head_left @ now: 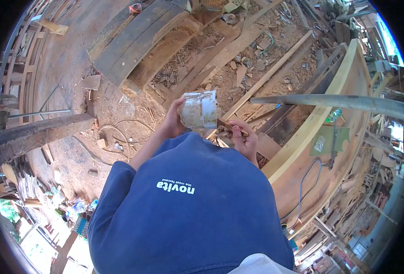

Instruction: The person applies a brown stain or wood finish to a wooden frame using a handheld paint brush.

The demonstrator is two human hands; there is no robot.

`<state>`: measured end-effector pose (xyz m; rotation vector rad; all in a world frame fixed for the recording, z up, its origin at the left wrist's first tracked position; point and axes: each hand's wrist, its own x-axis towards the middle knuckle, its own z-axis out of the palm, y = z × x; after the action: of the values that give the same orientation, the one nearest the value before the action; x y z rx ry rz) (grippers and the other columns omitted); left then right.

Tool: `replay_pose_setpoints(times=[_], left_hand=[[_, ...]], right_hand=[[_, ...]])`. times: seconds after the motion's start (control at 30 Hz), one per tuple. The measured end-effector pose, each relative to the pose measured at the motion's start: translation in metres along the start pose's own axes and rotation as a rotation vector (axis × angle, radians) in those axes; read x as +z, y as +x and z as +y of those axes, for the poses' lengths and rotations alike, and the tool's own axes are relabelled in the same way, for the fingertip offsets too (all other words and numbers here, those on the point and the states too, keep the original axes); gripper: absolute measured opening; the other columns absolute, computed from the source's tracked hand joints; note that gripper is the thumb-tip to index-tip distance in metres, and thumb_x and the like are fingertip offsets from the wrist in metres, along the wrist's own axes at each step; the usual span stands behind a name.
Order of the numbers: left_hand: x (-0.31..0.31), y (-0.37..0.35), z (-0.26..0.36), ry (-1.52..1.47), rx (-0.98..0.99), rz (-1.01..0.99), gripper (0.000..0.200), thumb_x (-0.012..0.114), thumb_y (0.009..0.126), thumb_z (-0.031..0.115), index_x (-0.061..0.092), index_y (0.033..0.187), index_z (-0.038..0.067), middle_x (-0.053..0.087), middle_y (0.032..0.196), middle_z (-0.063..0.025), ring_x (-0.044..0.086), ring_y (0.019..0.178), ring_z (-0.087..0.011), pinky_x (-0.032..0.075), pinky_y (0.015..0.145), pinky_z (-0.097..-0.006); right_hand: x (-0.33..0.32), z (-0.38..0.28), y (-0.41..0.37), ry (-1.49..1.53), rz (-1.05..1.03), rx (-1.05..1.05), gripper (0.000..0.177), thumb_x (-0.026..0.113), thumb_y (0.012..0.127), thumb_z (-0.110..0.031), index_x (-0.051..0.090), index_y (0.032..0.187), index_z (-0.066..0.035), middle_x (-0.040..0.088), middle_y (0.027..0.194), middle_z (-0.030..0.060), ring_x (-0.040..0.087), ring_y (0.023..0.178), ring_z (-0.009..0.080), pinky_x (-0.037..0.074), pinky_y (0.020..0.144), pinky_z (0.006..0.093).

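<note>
My left hand is wrapped around the back of a white plastic tub, which lies tipped on its side in front of my chest. Brown and yellowish stains smear the tub's wall. Its mouth faces right, toward my right hand. Between the thumb and fingers of that hand is a thin brown stick, its far end right at the tub's rim. The inside of the tub is hidden from this angle.
A long curved timber runs along my right, with a pole crossing over it. Ahead lies a curved wooden piece. At left, a beam juts in near a coiled cable. Wood scraps litter the ground.
</note>
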<state>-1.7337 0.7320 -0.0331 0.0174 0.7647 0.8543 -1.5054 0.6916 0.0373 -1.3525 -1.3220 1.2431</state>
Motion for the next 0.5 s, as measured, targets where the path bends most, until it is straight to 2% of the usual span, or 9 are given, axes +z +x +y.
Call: replay_pose_setpoints(times=[0.2,0.27,0.4,0.5], left_hand=[[-0.022,0.035,0.041,-0.017,0.016,-0.033,0.064,0.04,0.091,0.053,0.043,0.14,0.011,0.05,0.139,-0.0123,0.05,0.126,-0.0311,0.036,0.107,-0.0499],[-0.017,0.036,0.055,-0.003,0.05,-0.028,0.063,0.041,0.091,0.052,0.042,0.14,0.011,0.05,0.139,-0.0123,0.05,0.126,-0.0311,0.037,0.106,-0.0501],[-0.022,0.045,0.065,-0.022,0.054,-0.044,0.064,0.042,0.091,0.051,0.042,0.141,0.011,0.05,0.139,-0.012,0.049,0.127,-0.0311,0.037,0.106,-0.0502],[-0.03,0.049,0.061,-0.063,0.105,-0.047,0.065,0.042,0.09,0.051,0.039,0.143,0.012,0.048,0.141,-0.0107,0.045,0.131,-0.0314,0.035,0.108,-0.0497]], right_hand=[[0.026,0.003,0.038,0.011,0.035,0.044,0.016,0.055,0.097,-0.01,0.063,0.105,0.0,0.066,0.103,0.0121,0.066,0.092,0.0189,0.053,0.08,0.0294],[0.029,0.009,0.048,-0.095,0.03,-0.066,0.017,0.055,0.098,-0.013,0.063,0.106,0.0,0.065,0.104,0.0118,0.065,0.092,0.0182,0.052,0.081,0.029],[0.029,0.008,0.057,-0.105,0.074,-0.104,0.018,0.054,0.098,-0.014,0.062,0.107,0.0,0.064,0.107,0.0119,0.064,0.092,0.0176,0.05,0.083,0.0285],[0.023,0.002,0.068,0.022,0.117,-0.089,0.018,0.052,0.098,-0.012,0.061,0.108,0.001,0.063,0.109,0.0124,0.064,0.092,0.0177,0.05,0.083,0.0283]])
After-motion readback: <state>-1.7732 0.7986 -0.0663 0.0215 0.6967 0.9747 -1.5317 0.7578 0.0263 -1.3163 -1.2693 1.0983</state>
